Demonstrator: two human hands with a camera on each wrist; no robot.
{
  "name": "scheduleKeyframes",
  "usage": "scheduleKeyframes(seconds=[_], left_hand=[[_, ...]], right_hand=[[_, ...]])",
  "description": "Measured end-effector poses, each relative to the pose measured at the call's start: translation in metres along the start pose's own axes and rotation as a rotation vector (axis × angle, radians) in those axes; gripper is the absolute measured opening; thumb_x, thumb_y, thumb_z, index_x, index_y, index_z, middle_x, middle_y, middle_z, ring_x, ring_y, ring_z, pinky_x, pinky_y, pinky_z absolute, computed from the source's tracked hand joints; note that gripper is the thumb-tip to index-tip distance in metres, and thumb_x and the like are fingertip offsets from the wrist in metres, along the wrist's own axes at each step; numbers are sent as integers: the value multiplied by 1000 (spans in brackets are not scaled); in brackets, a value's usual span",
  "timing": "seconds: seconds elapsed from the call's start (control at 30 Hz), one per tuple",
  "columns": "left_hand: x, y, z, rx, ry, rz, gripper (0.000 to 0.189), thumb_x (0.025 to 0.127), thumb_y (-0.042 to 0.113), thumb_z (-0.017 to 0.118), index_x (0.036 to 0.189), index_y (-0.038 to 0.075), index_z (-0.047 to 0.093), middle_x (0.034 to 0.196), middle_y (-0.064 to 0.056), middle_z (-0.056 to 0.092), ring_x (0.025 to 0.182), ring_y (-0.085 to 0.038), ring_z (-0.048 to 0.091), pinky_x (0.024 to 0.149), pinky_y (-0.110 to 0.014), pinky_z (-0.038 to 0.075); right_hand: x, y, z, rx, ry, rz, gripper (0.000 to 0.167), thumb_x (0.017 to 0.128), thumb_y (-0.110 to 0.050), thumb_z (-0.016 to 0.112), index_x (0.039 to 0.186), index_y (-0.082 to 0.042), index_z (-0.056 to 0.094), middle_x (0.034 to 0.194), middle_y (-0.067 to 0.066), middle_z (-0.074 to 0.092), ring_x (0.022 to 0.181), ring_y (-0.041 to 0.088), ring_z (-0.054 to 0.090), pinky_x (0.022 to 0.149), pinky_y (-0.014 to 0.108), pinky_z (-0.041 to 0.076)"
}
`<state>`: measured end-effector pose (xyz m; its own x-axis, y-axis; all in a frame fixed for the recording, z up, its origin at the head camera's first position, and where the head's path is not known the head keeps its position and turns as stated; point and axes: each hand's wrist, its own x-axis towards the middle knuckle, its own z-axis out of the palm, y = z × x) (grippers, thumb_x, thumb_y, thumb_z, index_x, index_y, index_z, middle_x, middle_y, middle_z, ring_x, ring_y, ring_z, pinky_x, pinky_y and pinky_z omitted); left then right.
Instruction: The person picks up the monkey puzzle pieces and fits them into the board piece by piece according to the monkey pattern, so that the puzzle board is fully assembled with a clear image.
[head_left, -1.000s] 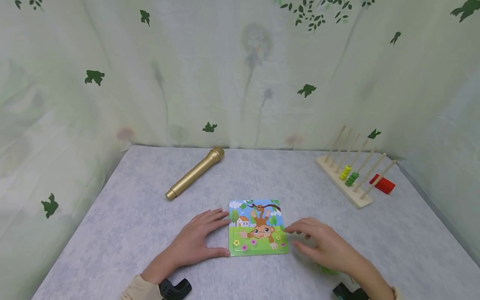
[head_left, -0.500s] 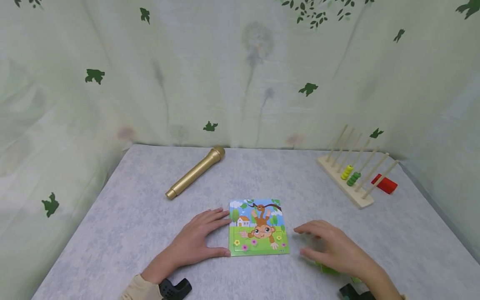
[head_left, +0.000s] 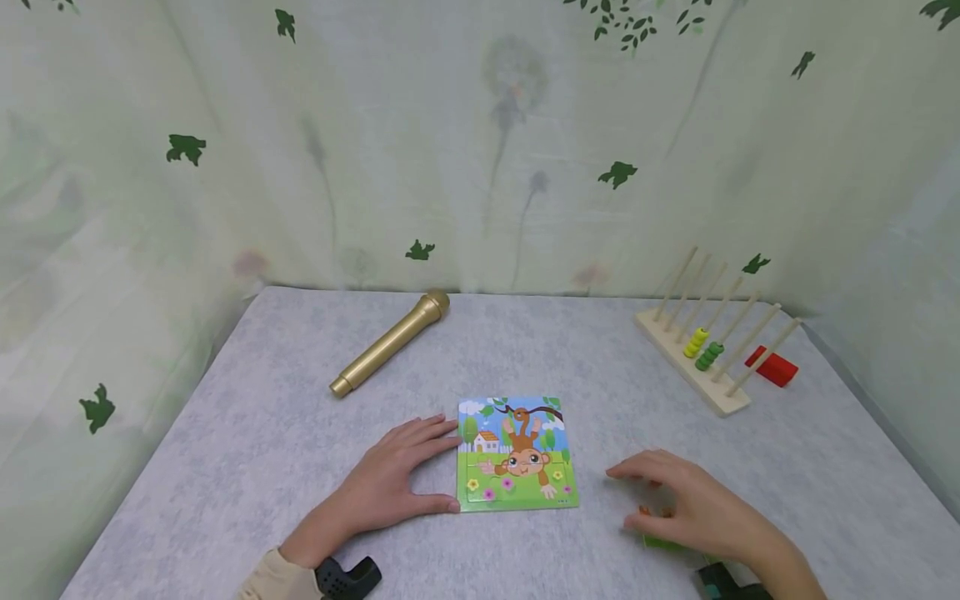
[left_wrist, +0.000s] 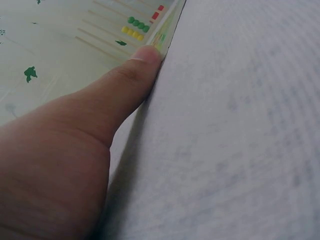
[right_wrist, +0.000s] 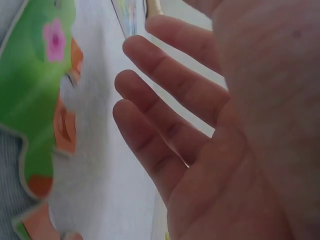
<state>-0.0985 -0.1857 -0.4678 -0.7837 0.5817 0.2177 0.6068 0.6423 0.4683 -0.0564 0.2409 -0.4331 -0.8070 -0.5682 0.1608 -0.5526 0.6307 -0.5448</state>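
Observation:
A square jigsaw puzzle [head_left: 517,454] showing an upside-down monkey lies flat in the middle of the table. My left hand [head_left: 397,479] rests on the table at its left side, fingers spread, with fingertips and thumb at the edge. In the left wrist view the thumb [left_wrist: 125,82] reaches the puzzle's thin edge. To the right of the puzzle and apart from it, my right hand [head_left: 697,504] hovers with relaxed fingers and nothing in its grasp. Loose jigsaw pieces [right_wrist: 40,90], green and orange with a pink flower, lie below it, mostly hidden by the hand in the head view.
A gold toy microphone [head_left: 390,343] lies at the back left. At the back right stands a wooden peg rack [head_left: 693,367] with yellow beads [head_left: 696,342] and green beads [head_left: 709,357] on its pegs. Behind it is a red cylinder-shaped object [head_left: 776,367]. A patterned curtain [head_left: 480,150] borders the table.
My right hand has moved away from the puzzle's right edge, rightward and toward me, over the loose pieces. The left hand and the puzzle have stayed in place.

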Motion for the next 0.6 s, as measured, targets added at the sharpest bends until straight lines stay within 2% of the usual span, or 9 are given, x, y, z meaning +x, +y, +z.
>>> scheduleKeyframes(seconds=[0.1,0.2,0.33,0.6], left_hand=[[0,0,0,7,7,11,80,84,69,72,146,21,60,159,2,49,151,-25,40,125,-52,31],[0,1,0,-2,-1,-3,80,84,69,72,146,21,60,159,3,48,151,-24,39,126,-51,30],[0,1,-1,-7,-9,-16,80,83,69,73,147,21,60,159,3,48,151,-23,38,126,-51,30],[0,0,0,11,-2,-1,79,84,70,71,146,22,60,159,3,48,151,-25,39,125,-53,31]], right_hand=[[-3,2,-2,-26,-12,13,41,90,-43,80,126,-28,69,122,-15,68,105,5,61,82,24,58],[-6,4,-5,-24,-42,45,44,88,-48,81,125,-29,69,121,-16,67,104,3,60,83,25,58],[-8,5,-9,-4,-108,106,50,85,-56,80,126,-30,68,122,-16,66,104,2,58,86,25,57],[-12,7,-15,30,-172,157,58,82,-61,79,129,-31,66,127,-14,65,108,3,57,92,22,55]])
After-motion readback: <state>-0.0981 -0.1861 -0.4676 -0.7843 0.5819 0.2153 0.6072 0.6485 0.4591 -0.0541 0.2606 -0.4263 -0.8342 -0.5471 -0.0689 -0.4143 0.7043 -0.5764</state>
